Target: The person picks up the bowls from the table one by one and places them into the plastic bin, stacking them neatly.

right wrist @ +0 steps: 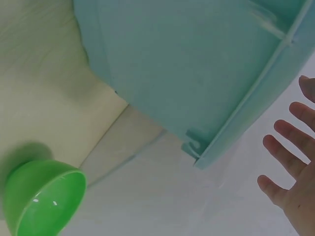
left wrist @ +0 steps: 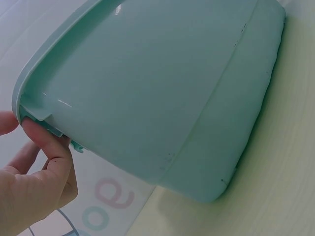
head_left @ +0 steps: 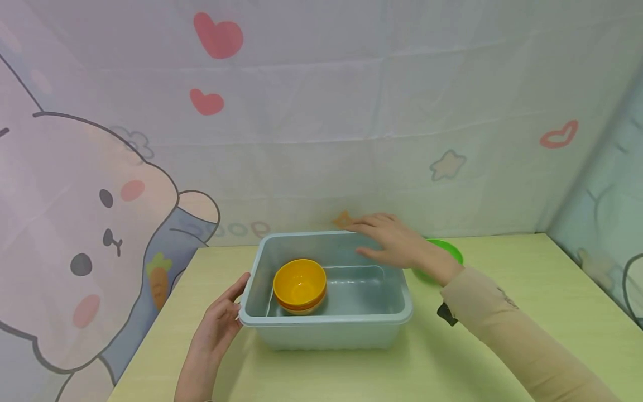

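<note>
A pale blue-green plastic bin stands on the table. Nested yellow-orange bowls sit inside it, toward its left end. At the bin's left side, my left hand holds the rim; in the left wrist view, thumb and curled fingers of that hand meet at the rim's edge. Above the bin's right end hovers my right hand, fingers extended and holding nothing. Behind my right forearm, a green bowl is partly hidden; the right wrist view shows this bowl beside the bin.
The light yellow table extends to both sides of the bin. A curtain printed with hearts and a cartoon animal hangs along the table's back edge. A dark cable hangs at the far right.
</note>
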The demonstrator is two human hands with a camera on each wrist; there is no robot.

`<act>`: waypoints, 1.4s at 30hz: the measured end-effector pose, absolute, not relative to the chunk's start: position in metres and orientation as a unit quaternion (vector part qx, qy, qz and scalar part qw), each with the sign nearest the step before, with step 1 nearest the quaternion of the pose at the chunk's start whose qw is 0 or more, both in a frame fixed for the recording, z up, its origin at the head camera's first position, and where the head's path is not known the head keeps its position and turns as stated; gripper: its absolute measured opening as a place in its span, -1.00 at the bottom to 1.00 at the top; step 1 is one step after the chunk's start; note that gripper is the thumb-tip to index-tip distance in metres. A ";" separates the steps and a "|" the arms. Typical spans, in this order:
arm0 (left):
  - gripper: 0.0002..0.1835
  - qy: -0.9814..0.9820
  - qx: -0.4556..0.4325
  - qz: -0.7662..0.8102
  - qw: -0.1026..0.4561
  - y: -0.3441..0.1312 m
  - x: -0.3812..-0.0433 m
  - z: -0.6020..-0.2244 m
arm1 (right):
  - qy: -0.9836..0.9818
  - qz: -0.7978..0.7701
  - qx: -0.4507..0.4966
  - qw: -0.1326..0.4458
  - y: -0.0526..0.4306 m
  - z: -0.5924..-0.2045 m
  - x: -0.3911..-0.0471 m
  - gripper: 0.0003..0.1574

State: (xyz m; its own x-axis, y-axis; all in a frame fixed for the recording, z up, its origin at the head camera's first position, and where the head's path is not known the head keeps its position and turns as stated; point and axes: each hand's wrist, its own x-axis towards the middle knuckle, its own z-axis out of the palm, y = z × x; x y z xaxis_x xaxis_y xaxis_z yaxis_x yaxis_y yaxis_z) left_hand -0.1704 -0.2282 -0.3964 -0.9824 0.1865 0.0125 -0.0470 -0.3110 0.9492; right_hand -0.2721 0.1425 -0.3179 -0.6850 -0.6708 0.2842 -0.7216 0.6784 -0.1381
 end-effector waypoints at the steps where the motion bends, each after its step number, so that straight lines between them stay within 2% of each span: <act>1: -0.38 0.583 0.060 0.807 0.072 -0.228 -0.170 -0.396 | -0.910 0.122 0.381 0.108 0.144 -0.319 -0.273 -0.36; 19: -0.38 0.583 0.059 0.807 0.071 -0.228 -0.170 -0.397 | -0.912 0.134 0.355 0.156 0.163 -0.337 -0.278 -0.35; 42: -0.38 0.588 0.054 0.804 0.069 -0.228 -0.172 -0.399 | -0.923 0.143 0.304 0.187 0.187 -0.361 -0.283 -0.47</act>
State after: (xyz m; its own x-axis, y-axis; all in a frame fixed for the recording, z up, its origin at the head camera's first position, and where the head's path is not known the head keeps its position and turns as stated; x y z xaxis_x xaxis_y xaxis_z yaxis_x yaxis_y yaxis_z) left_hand -0.1717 -0.2284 -0.3986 -0.9846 0.1747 0.0063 -0.0468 -0.2984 0.9533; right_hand -0.2828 0.1870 -0.3610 -0.7451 -0.5084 0.4316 -0.6153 0.7737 -0.1509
